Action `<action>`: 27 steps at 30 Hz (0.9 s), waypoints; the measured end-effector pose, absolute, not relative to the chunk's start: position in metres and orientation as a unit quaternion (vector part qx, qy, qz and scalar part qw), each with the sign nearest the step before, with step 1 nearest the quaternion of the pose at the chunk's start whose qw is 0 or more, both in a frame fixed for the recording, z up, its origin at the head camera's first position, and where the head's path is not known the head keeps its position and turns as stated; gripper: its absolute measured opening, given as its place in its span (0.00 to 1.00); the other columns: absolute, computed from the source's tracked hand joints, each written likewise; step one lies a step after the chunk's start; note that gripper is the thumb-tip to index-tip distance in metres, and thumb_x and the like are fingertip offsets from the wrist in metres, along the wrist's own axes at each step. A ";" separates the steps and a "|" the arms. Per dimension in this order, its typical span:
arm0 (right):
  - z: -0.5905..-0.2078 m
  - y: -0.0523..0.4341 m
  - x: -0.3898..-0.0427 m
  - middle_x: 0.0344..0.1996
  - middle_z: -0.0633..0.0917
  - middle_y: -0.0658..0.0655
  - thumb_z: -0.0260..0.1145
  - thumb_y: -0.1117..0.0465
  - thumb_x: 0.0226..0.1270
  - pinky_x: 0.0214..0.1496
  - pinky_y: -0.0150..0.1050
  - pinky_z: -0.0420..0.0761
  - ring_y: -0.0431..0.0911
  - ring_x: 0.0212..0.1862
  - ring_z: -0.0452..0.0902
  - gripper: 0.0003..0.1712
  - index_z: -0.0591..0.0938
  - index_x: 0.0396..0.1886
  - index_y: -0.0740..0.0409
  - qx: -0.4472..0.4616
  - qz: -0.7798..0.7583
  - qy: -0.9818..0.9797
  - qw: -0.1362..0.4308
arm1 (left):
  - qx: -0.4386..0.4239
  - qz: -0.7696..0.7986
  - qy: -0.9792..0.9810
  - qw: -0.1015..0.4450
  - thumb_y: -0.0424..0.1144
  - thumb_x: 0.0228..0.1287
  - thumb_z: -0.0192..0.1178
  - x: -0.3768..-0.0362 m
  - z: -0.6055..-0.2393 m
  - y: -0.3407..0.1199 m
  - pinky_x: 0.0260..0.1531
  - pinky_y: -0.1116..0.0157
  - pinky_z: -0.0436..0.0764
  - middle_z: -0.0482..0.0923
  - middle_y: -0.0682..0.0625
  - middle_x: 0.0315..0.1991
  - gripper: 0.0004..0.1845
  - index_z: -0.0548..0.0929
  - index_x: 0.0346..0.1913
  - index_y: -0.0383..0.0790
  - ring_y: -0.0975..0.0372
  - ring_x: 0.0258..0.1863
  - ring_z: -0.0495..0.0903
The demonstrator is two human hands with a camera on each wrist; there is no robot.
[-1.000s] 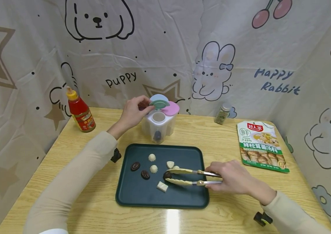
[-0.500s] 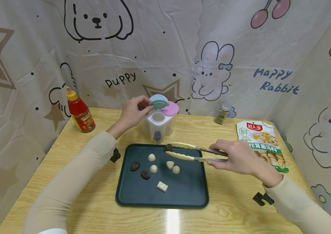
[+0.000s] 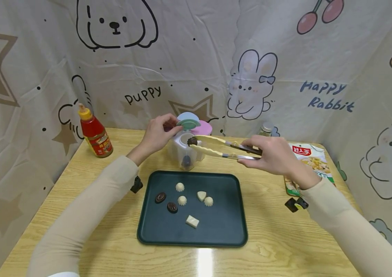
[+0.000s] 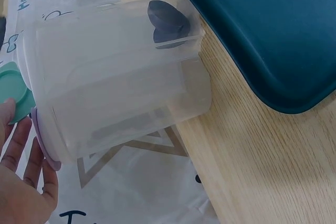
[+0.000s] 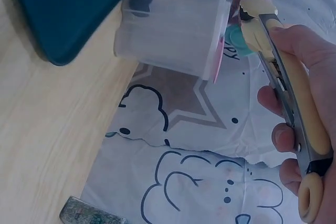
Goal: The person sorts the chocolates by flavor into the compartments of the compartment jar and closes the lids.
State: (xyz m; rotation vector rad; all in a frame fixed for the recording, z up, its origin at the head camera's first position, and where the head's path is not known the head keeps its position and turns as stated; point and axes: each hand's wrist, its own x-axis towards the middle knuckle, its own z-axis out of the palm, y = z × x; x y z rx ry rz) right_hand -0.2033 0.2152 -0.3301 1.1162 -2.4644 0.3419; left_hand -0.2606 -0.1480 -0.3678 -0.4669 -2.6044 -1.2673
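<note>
A clear container (image 4: 115, 72) with coloured flip lids stands behind the tray, dark pieces showing inside near its bottom. My left hand (image 3: 159, 132) pinches the raised green lid (image 3: 188, 124) between thumb and fingers. My right hand (image 3: 272, 156) grips a pair of tongs (image 5: 294, 93) with cream tips. Between the tips sits a dark round chocolate (image 3: 192, 141), right at the container's uncovered round opening. On the dark green tray (image 3: 216, 234) lie two brown oval chocolates (image 3: 160, 197) and several white ones, including a rectangular white chocolate (image 3: 192, 221).
A red sauce bottle (image 3: 96, 132) with a yellow cap stands at the back left. Behind my right hand are a small spice jar (image 3: 266, 129) and a food packet (image 3: 311, 154), both partly covered. A printed cloth (image 3: 189, 57) hangs behind the table.
My right hand has lifted the dark round chocolate off the tray with the tongs and carried it up and back to the container's opening. The left hand stays at the green lid.
</note>
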 end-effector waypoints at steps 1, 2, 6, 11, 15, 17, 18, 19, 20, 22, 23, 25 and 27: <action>-0.329 0.214 -0.206 0.33 0.92 0.51 0.84 0.51 0.53 0.23 0.32 0.66 0.38 0.25 0.77 0.21 0.90 0.43 0.54 0.398 0.123 -0.886 0.205 | -0.158 -0.429 -0.883 0.103 0.40 0.74 0.67 -0.261 -0.368 -0.148 0.46 0.62 0.82 0.86 0.42 0.47 0.10 0.84 0.51 0.38 0.54 0.43 0.82; -0.328 0.213 -0.208 0.33 0.92 0.51 0.84 0.51 0.53 0.24 0.32 0.66 0.39 0.25 0.77 0.20 0.90 0.43 0.54 0.394 0.123 -0.888 0.203 | -0.158 -0.429 -0.883 0.102 0.39 0.74 0.67 -0.261 -0.368 -0.148 0.46 0.62 0.82 0.86 0.42 0.47 0.10 0.84 0.51 0.38 0.54 0.43 0.82; -0.327 0.209 -0.218 0.34 0.92 0.51 0.83 0.51 0.56 0.25 0.33 0.66 0.40 0.25 0.77 0.19 0.90 0.45 0.54 0.379 0.122 -0.897 0.191 | -0.157 -0.428 -0.884 0.103 0.39 0.74 0.67 -0.261 -0.368 -0.148 0.46 0.61 0.82 0.86 0.42 0.47 0.10 0.84 0.51 0.38 0.54 0.44 0.82; -0.327 0.205 -0.226 0.35 0.92 0.50 0.81 0.47 0.59 0.25 0.34 0.67 0.40 0.26 0.78 0.21 0.90 0.47 0.52 0.370 0.114 -0.906 0.172 | -0.155 -0.432 -0.883 0.101 0.39 0.74 0.67 -0.260 -0.368 -0.147 0.47 0.60 0.82 0.86 0.42 0.47 0.10 0.84 0.51 0.38 0.53 0.44 0.82; -0.328 0.204 -0.228 0.36 0.92 0.50 0.80 0.44 0.60 0.25 0.35 0.68 0.40 0.27 0.79 0.22 0.90 0.48 0.52 0.370 0.113 -0.908 0.161 | -0.159 -0.430 -0.883 0.104 0.39 0.74 0.67 -0.261 -0.369 -0.148 0.45 0.61 0.81 0.86 0.42 0.47 0.10 0.84 0.51 0.38 0.54 0.43 0.82; -0.329 0.203 -0.229 0.36 0.92 0.50 0.80 0.44 0.60 0.26 0.35 0.68 0.40 0.27 0.79 0.22 0.90 0.48 0.52 0.367 0.115 -0.910 0.155 | -0.160 -0.429 -0.883 0.106 0.40 0.74 0.67 -0.261 -0.369 -0.148 0.45 0.62 0.81 0.86 0.42 0.47 0.10 0.84 0.51 0.38 0.54 0.43 0.82; -0.329 0.203 -0.229 0.36 0.92 0.50 0.80 0.44 0.60 0.26 0.35 0.68 0.40 0.27 0.78 0.22 0.90 0.48 0.51 0.365 0.116 -0.911 0.153 | -0.160 -0.428 -0.883 0.105 0.40 0.74 0.67 -0.261 -0.369 -0.148 0.46 0.62 0.81 0.86 0.42 0.47 0.10 0.84 0.51 0.38 0.54 0.43 0.82; -0.329 0.203 -0.229 0.36 0.92 0.50 0.80 0.44 0.61 0.26 0.35 0.68 0.41 0.27 0.78 0.22 0.90 0.48 0.51 0.363 0.118 -0.912 0.150 | -0.159 -0.429 -0.883 0.104 0.40 0.74 0.67 -0.261 -0.369 -0.148 0.46 0.62 0.81 0.86 0.42 0.47 0.10 0.84 0.51 0.38 0.54 0.44 0.82; -0.329 0.203 -0.229 0.36 0.92 0.50 0.80 0.44 0.61 0.26 0.35 0.68 0.41 0.27 0.78 0.22 0.90 0.49 0.51 0.361 0.118 -0.913 0.148 | -0.158 -0.430 -0.883 0.103 0.40 0.74 0.67 -0.261 -0.369 -0.148 0.46 0.61 0.81 0.86 0.42 0.47 0.10 0.84 0.51 0.38 0.54 0.44 0.82; -0.328 0.204 -0.229 0.36 0.92 0.50 0.80 0.44 0.60 0.27 0.36 0.69 0.41 0.28 0.78 0.23 0.89 0.49 0.52 0.359 0.118 -0.915 0.145 | -0.156 -0.430 -0.884 0.101 0.40 0.74 0.67 -0.261 -0.369 -0.148 0.47 0.61 0.82 0.86 0.42 0.48 0.10 0.84 0.51 0.38 0.54 0.44 0.82; -0.328 0.204 -0.228 0.37 0.92 0.50 0.80 0.44 0.60 0.28 0.36 0.69 0.41 0.28 0.79 0.23 0.89 0.50 0.52 0.357 0.117 -0.915 0.144 | -0.156 -0.430 -0.883 0.101 0.40 0.74 0.67 -0.261 -0.369 -0.148 0.47 0.61 0.82 0.86 0.42 0.48 0.10 0.84 0.51 0.38 0.54 0.44 0.82; -0.327 0.206 -0.226 0.37 0.92 0.50 0.80 0.44 0.60 0.29 0.37 0.71 0.42 0.29 0.79 0.24 0.89 0.50 0.52 0.355 0.114 -0.917 0.143 | -0.156 -0.429 -0.884 0.102 0.40 0.74 0.67 -0.261 -0.369 -0.148 0.47 0.60 0.82 0.86 0.42 0.47 0.10 0.84 0.51 0.38 0.54 0.44 0.82; -0.326 0.208 -0.222 0.37 0.92 0.51 0.80 0.44 0.59 0.30 0.38 0.73 0.42 0.30 0.80 0.25 0.89 0.50 0.52 0.354 0.110 -0.918 0.144 | -0.157 -0.429 -0.883 0.103 0.40 0.74 0.67 -0.261 -0.370 -0.148 0.47 0.60 0.82 0.86 0.42 0.47 0.11 0.84 0.51 0.38 0.53 0.44 0.82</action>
